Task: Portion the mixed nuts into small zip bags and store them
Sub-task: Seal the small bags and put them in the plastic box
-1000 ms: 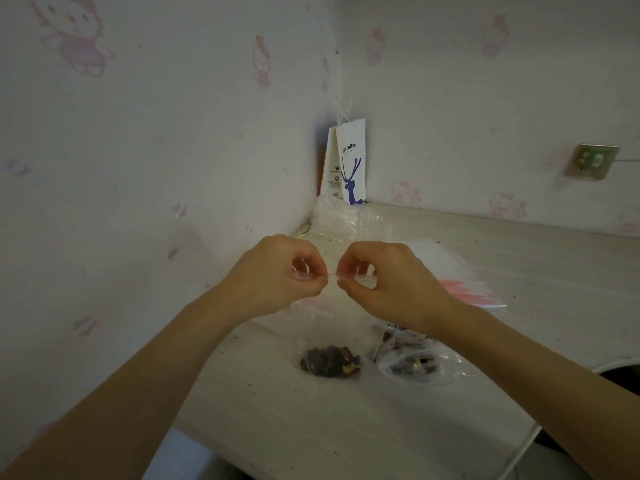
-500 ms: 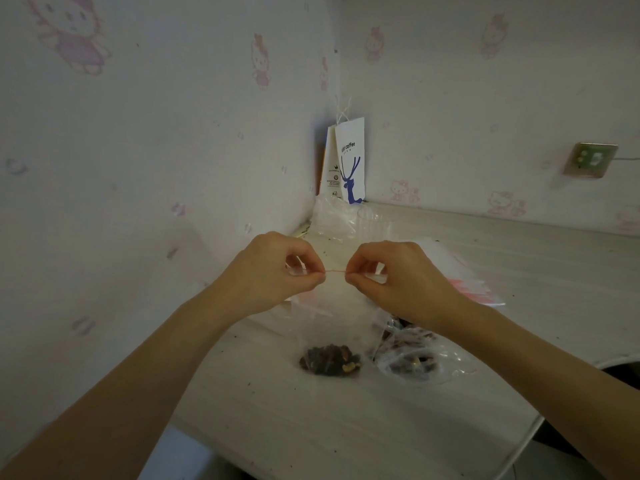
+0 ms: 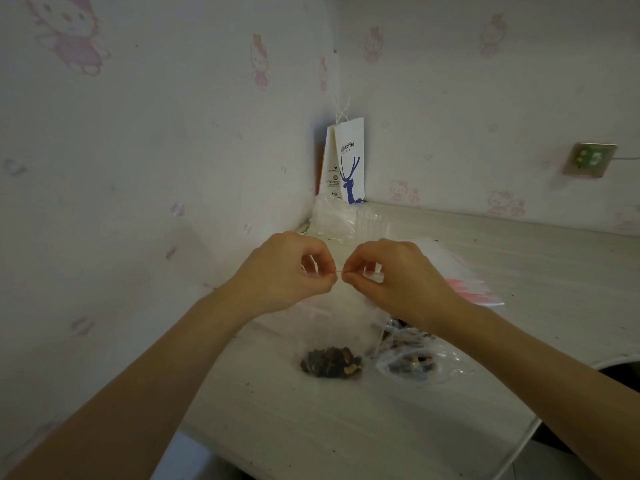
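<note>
We log left hand (image 3: 287, 271) and right hand (image 3: 391, 275), fingers (image 3: 322, 261) curled, pinching the zip bag (image 3: 332, 323) by its top strip. It hangs over the table (image 3: 346, 427), nuts (image 3: 330, 365) pooled low. We judge the film light, limp and slippery, so grip the stiffer seal.

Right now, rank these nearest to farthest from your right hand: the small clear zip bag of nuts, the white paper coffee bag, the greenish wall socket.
1. Small clear zip bag of nuts: pinched in the right hand's fingers.
2. White paper coffee bag: in the corner.
3. Greenish wall socket: far right on the wall.
</note>
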